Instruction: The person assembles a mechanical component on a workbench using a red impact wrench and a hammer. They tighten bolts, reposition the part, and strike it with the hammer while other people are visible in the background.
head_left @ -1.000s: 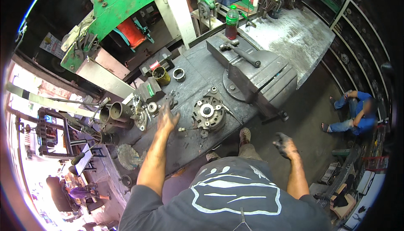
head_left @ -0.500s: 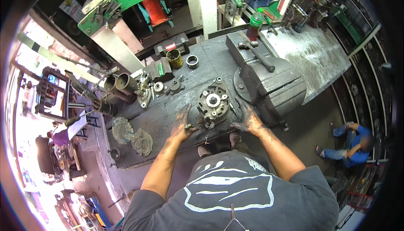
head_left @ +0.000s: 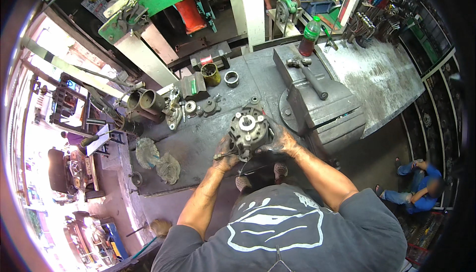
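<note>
A round grey metal alternator is held between my two hands near the front edge of the dark workbench. Its slotted end and central hub face up, and a mounting ear points away from me. My blackened left hand is pressed against its left side, fingers partly hidden by the body. On the other side, my right hand wraps round the casing, with the fingertips out of sight behind it. Whether the alternator rests on the bench or is slightly lifted, I cannot tell.
A large vise stands to the right with a hammer lying on it. Behind are a bottle, a yellow can and a metal ring. Crumpled rags lie at left. A person sits at far right.
Both hands were spread apart beside the alternator; now they have closed in and grip its sides. The alternator is turned or tilted slightly, and the whole view has shifted a little.
</note>
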The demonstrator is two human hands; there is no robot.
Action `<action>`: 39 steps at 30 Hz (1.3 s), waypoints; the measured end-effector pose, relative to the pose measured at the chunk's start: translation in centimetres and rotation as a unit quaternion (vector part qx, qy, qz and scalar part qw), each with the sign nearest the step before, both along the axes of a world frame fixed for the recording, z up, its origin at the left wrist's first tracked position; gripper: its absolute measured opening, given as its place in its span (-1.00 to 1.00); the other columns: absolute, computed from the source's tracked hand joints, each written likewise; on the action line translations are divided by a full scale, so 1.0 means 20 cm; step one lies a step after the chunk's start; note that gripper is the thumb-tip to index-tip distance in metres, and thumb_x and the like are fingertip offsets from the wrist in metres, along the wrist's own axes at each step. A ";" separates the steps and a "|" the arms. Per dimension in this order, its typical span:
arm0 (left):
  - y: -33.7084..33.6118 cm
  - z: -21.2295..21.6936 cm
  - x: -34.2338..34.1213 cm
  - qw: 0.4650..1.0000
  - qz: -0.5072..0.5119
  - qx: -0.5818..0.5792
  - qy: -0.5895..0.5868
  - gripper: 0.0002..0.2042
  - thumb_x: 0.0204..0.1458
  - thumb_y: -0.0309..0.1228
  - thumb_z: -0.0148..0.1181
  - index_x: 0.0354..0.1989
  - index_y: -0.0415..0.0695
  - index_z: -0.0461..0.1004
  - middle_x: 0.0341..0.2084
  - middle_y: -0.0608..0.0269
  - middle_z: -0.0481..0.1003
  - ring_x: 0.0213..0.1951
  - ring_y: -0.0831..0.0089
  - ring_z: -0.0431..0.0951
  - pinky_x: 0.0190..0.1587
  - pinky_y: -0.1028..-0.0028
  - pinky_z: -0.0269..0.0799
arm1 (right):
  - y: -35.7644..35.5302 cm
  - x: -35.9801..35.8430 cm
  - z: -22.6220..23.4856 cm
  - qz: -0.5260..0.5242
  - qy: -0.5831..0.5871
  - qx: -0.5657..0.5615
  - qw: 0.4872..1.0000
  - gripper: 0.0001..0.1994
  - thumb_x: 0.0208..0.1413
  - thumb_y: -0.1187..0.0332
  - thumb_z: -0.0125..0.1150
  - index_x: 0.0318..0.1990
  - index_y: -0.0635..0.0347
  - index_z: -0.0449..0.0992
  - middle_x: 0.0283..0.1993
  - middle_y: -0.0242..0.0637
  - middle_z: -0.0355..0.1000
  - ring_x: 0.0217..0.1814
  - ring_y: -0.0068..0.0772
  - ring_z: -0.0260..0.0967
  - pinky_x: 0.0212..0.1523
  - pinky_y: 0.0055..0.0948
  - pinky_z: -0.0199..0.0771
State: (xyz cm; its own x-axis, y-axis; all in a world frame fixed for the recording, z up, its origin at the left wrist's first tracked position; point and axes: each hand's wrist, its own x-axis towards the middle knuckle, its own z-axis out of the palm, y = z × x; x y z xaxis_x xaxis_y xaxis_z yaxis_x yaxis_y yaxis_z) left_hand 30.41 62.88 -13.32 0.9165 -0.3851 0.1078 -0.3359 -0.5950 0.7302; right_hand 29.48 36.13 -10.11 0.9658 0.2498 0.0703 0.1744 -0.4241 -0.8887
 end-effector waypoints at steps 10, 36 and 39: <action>0.06 0.50 -0.05 0.991 -0.050 -0.022 0.122 -0.32 0.04 -0.06 0.59 0.27 -0.15 0.53 -0.10 0.06 0.70 -0.07 0.20 0.69 0.03 0.22 0.61 | 0.06 -0.04 0.50 -0.077 0.081 -0.060 0.992 0.14 -0.08 -0.32 0.59 0.51 0.28 0.25 0.27 0.25 0.54 0.33 0.26 0.52 0.36 0.01 0.50; -0.03 0.43 -0.07 0.651 -0.019 -0.421 0.632 -0.31 0.43 0.17 0.02 0.35 -0.27 0.45 0.13 0.05 0.64 -0.09 0.30 0.74 0.03 0.28 0.72 | 0.03 0.21 0.55 -0.070 0.392 -0.105 0.911 -0.02 0.31 -0.58 -0.16 0.16 0.29 0.68 -0.11 -0.04 0.65 -0.05 -0.13 0.62 -0.13 0.01 0.68; 0.02 0.38 -0.03 0.648 -0.035 -0.444 0.618 -0.30 0.41 0.19 0.04 0.36 -0.25 0.45 0.16 0.06 0.62 0.02 0.27 0.72 0.13 0.19 0.69 | 0.05 0.24 0.53 -0.064 0.365 -0.152 0.916 -0.05 0.35 -0.52 -0.14 0.17 0.36 0.65 -0.05 -0.02 0.65 -0.07 -0.14 0.62 -0.16 -0.03 0.68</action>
